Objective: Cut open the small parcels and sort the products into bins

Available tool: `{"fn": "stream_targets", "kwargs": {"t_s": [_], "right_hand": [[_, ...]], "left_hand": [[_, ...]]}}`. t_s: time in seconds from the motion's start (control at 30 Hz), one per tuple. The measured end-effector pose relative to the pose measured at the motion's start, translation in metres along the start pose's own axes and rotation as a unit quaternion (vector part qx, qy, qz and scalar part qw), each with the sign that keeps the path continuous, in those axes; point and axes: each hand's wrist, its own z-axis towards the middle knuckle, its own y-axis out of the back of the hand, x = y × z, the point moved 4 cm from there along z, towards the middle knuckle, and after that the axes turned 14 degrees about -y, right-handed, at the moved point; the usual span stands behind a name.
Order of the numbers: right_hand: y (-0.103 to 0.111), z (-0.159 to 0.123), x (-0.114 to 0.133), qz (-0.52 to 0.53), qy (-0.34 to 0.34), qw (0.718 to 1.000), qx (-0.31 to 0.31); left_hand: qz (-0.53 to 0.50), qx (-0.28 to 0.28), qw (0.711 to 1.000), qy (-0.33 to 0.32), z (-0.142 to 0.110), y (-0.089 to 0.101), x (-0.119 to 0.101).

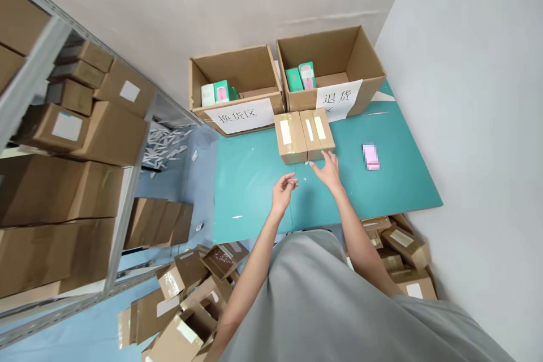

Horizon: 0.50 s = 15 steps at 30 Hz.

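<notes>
Two small taped cardboard boxes stand side by side at the middle of the green table: a left box (291, 147) and a right box (321, 134), both with pale labels on top. My right hand (327, 171) is at the near edge of the right box, fingers spread, holding nothing; whether a fingertip touches the box I cannot tell. My left hand (281, 195) hovers over the table just in front of the left box, its fingers loosely curved and apart, with nothing in it.
Behind stand two open cartons with handwritten paper signs, a left carton (195, 87) and a right carton (373, 90), each holding green-and-pink packs. A pink phone-like item (371, 157) lies at right. Shelves of boxes (63, 192) rise at left. Loose cartons (182, 317) cover the floor.
</notes>
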Motion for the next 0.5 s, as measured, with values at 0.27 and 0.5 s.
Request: {"fn": "stream_targets", "kwargs": {"t_s": [0.27, 0.5], "right_hand": [[-0.025, 0.095, 0.031, -0.111, -0.133, 0.984, 0.029], [-0.028, 0.113, 0.021, -0.124, -0.175, 0.976, 0.048]], "left_hand": [[0.009, -0.032, 0.999, 0.044, 0.005, -0.043, 0.015], [0.017, -0.021, 0.997, 0.076, 0.002, -0.049, 0.024]]}}
